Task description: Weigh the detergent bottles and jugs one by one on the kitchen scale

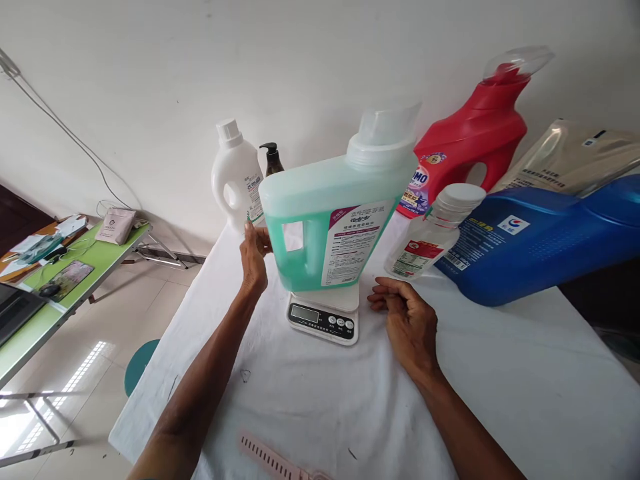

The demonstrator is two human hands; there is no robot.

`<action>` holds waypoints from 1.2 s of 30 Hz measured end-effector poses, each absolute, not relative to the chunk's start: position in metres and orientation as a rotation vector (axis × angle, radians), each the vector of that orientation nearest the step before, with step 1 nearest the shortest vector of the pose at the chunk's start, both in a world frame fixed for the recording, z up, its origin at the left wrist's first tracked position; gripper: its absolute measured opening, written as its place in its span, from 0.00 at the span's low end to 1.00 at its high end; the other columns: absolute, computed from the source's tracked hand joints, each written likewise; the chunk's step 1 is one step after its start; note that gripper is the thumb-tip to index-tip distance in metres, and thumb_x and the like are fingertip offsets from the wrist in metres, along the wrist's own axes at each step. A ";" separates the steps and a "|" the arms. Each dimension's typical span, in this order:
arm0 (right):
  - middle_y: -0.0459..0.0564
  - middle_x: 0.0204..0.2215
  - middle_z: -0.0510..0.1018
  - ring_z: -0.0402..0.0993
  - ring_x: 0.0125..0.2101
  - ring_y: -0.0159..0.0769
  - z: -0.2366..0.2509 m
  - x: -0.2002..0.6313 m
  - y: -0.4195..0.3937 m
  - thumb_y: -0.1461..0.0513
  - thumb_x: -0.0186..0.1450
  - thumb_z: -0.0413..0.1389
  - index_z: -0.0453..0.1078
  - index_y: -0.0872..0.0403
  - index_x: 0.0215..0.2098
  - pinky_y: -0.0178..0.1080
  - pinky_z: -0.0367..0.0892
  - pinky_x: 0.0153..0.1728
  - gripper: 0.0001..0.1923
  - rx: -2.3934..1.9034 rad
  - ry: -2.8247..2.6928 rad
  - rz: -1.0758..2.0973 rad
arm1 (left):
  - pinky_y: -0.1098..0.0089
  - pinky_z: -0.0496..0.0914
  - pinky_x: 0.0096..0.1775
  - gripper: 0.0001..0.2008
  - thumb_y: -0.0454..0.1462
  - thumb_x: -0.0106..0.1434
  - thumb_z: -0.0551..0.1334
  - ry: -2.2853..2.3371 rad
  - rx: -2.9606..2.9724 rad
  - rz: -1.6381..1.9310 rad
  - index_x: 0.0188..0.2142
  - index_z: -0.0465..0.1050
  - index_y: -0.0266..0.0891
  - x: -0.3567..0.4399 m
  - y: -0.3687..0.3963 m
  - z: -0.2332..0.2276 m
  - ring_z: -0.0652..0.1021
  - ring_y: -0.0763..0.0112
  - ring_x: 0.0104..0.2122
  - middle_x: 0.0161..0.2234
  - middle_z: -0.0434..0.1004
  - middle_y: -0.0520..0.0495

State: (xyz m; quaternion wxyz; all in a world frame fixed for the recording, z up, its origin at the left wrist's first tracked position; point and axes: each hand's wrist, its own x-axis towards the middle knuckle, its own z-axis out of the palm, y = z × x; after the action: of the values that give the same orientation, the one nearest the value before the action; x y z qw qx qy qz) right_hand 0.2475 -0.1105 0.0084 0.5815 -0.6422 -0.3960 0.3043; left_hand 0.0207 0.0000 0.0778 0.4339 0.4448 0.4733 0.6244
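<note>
A large translucent jug of green liquid (330,220) stands upright on a small white digital scale (324,319) in the middle of the table. My left hand (253,257) touches the jug's left edge, beside its handle opening, fingers around the side. My right hand (407,320) rests on the white cloth just right of the scale, fingers loosely curled and holding nothing. The scale's display faces me.
Behind the jug stand a white bottle (236,177), a dark pump bottle (273,159), a red detergent bottle (473,140), a small clear bottle (430,233), a blue jug lying down (540,243) and a silver pouch (575,157). A pink strap (273,460) lies near me. A green side table (60,287) stands at left.
</note>
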 end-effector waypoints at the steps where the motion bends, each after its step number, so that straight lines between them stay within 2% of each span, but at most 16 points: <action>1: 0.51 0.35 0.81 0.78 0.30 0.38 0.008 0.248 -0.110 0.54 0.64 0.53 0.76 0.53 0.45 0.43 0.75 0.36 0.17 -1.515 -0.935 0.717 | 0.69 0.64 0.29 0.35 0.67 0.67 0.52 1.213 1.078 1.552 0.22 0.64 0.40 0.021 0.001 0.065 0.68 0.71 0.25 0.22 0.66 0.48; 3: 0.51 0.34 0.82 0.78 0.29 0.38 0.007 0.250 -0.110 0.52 0.65 0.54 0.76 0.53 0.45 0.44 0.75 0.37 0.18 -1.548 -0.960 0.720 | 0.69 0.61 0.27 0.34 0.65 0.66 0.56 1.275 1.086 1.521 0.20 0.61 0.40 0.020 0.002 0.043 0.64 0.72 0.23 0.19 0.62 0.50; 7: 0.50 0.32 0.82 0.78 0.28 0.37 0.005 0.251 -0.109 0.48 0.66 0.55 0.77 0.52 0.44 0.42 0.75 0.35 0.19 -1.572 -1.018 0.696 | 0.69 0.57 0.27 0.33 0.62 0.68 0.57 1.318 1.227 1.449 0.19 0.58 0.40 0.014 0.005 0.020 0.60 0.75 0.21 0.17 0.58 0.53; 16: 0.49 0.32 0.82 0.77 0.29 0.39 0.004 0.251 -0.108 0.46 0.66 0.53 0.77 0.50 0.42 0.43 0.74 0.37 0.20 -1.637 -1.036 0.694 | 0.69 0.56 0.27 0.28 0.55 0.70 0.59 1.296 1.236 1.402 0.21 0.58 0.40 0.012 0.007 0.020 0.60 0.76 0.21 0.18 0.58 0.54; 25: 0.49 0.31 0.82 0.77 0.27 0.39 0.003 0.252 -0.106 0.46 0.62 0.55 0.78 0.50 0.41 0.43 0.75 0.35 0.21 -1.634 -1.041 0.692 | 0.70 0.56 0.27 0.24 0.48 0.66 0.63 1.301 1.243 1.362 0.22 0.58 0.40 0.012 0.009 0.015 0.59 0.76 0.23 0.19 0.58 0.54; 30: 0.50 0.30 0.83 0.77 0.27 0.41 0.004 0.253 -0.107 0.44 0.62 0.55 0.78 0.51 0.42 0.43 0.74 0.34 0.23 -1.657 -1.057 0.692 | 0.70 0.56 0.28 0.22 0.48 0.64 0.65 1.274 1.218 1.360 0.22 0.60 0.39 0.011 0.009 0.012 0.60 0.76 0.24 0.20 0.59 0.54; 36: 0.52 0.27 0.82 0.79 0.27 0.44 0.006 0.255 -0.107 0.42 0.61 0.55 0.78 0.52 0.42 0.44 0.75 0.32 0.26 -1.680 -1.082 0.707 | 0.70 0.56 0.28 0.26 0.54 0.64 0.62 1.273 1.258 1.357 0.22 0.60 0.39 0.012 0.007 0.016 0.61 0.75 0.24 0.20 0.60 0.53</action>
State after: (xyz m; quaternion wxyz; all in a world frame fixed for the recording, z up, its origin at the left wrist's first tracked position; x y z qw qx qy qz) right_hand 0.2554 -0.1069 0.0063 0.4890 -0.6913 -0.4454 0.2908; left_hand 0.0122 0.0065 0.0162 0.4331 0.5048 0.5108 0.5448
